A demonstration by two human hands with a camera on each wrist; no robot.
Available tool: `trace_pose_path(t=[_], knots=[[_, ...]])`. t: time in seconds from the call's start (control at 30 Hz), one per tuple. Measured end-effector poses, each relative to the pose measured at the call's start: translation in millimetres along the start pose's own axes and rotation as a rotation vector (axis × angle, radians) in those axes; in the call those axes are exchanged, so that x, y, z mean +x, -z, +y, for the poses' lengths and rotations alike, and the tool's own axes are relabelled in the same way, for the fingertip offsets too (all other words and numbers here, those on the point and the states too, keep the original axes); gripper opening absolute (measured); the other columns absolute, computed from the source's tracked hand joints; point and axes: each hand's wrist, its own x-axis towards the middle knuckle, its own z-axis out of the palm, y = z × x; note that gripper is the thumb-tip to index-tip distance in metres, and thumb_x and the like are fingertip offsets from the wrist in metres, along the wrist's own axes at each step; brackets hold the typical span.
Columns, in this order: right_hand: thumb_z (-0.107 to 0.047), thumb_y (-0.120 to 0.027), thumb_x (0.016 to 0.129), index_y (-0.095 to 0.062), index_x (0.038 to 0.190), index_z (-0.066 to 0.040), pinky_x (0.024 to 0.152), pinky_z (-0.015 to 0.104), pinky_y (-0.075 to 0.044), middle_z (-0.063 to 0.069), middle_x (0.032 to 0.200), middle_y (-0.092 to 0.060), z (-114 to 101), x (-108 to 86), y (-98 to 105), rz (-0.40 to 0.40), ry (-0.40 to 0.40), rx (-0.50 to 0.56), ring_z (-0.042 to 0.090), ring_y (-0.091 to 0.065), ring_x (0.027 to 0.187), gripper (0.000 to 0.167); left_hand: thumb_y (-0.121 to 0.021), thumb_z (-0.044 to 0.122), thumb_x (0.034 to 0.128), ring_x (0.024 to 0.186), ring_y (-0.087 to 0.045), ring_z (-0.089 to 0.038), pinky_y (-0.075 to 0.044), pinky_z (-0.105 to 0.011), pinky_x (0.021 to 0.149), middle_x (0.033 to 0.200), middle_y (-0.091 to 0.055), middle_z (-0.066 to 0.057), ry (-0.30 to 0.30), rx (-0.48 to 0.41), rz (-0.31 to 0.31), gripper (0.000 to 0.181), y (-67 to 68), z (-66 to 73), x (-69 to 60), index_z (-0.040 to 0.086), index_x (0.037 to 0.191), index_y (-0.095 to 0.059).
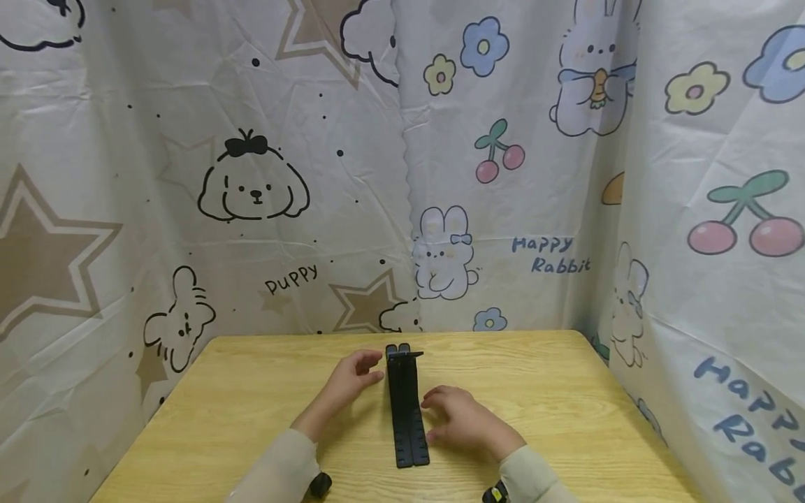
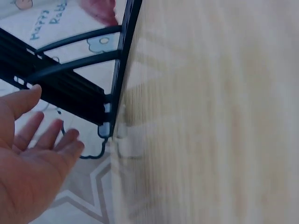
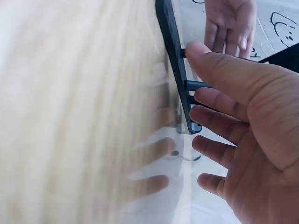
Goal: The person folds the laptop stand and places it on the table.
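A black folding stand (image 1: pixel 407 412) stands propped up on the wooden table, its slatted panel tilted above a flat base. Two curved struts (image 2: pixel 74 66) join panel and base in the left wrist view. To the left of its far end is my left hand (image 1: pixel 348 383), fingers loosely bent and holding nothing. My right hand (image 1: pixel 464 420) lies along the stand's right side with its fingers spread and relaxed. Its fingertips come close to the base edge (image 3: pixel 174 51) in the right wrist view; whether they touch it, I cannot tell.
The light wooden table (image 1: pixel 541 377) reaches back to a patterned curtain (image 1: pixel 302 161), which also hangs along both sides. A dark wrist device (image 1: pixel 320 485) sits by the left sleeve, and another (image 1: pixel 495 492) by the right.
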Motion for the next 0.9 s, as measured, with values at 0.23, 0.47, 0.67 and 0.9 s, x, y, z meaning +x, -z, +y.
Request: trace_pose_path(t=[0.23, 0.47, 0.67, 0.9], knots=[[-0.025, -0.078, 0.091, -0.07, 0.122, -0.008, 0.111, 0.055, -0.044, 0.006, 0.131, -0.064, 4, 8.3, 9, 0.119, -0.012, 0.138, 0.033, -0.057, 0.128, 0.036, -0.073, 0.02, 0.0964, 0.127, -0.058, -0.04, -0.047, -0.056, 0.107, 0.13, -0.067, -0.017, 0.061, 0.088, -0.015, 0.035, -8.3, 10.8, -20.6, 0.002, 0.126, -0.067], [-0.021, -0.077, 0.093, -0.072, 0.12, -0.012, 0.11, 0.056, -0.044, 0.004, 0.128, -0.066, 10, 24.7, 10, 0.203, -0.046, 0.269, 0.032, -0.057, 0.128, 0.03, -0.075, 0.016, 0.094, 0.13, -0.056, -0.043, -0.044, -0.061, 0.109, 0.131, -0.066, -0.016, 0.072, 0.107, 0.005, 0.035, -21.9, 15.3, -26.7, -0.001, 0.124, -0.067], [-0.021, -0.079, 0.091, -0.074, 0.116, -0.016, 0.111, 0.056, -0.043, 0.003, 0.126, -0.067, 16, 40.2, 6, 0.227, -0.047, 0.329, 0.031, -0.058, 0.128, 0.026, -0.077, 0.01, 0.0916, 0.126, -0.058, -0.043, -0.049, -0.058, 0.104, 0.128, -0.067, -0.018, 0.058, 0.078, 0.026, 0.03, -27.9, 10.2, -22.0, -0.002, 0.118, -0.07], [-0.021, -0.081, 0.089, -0.075, 0.106, -0.02, 0.114, 0.058, -0.038, 0.002, 0.128, -0.066, 20, 51.2, 0, 0.219, -0.064, 0.409, 0.031, -0.055, 0.131, 0.019, -0.079, 0.009, 0.089, 0.12, -0.059, -0.037, -0.047, -0.056, 0.103, 0.121, -0.07, -0.014, 0.029, 0.069, 0.024, 0.019, -29.9, 3.1, -17.9, 0.003, 0.106, -0.073]])
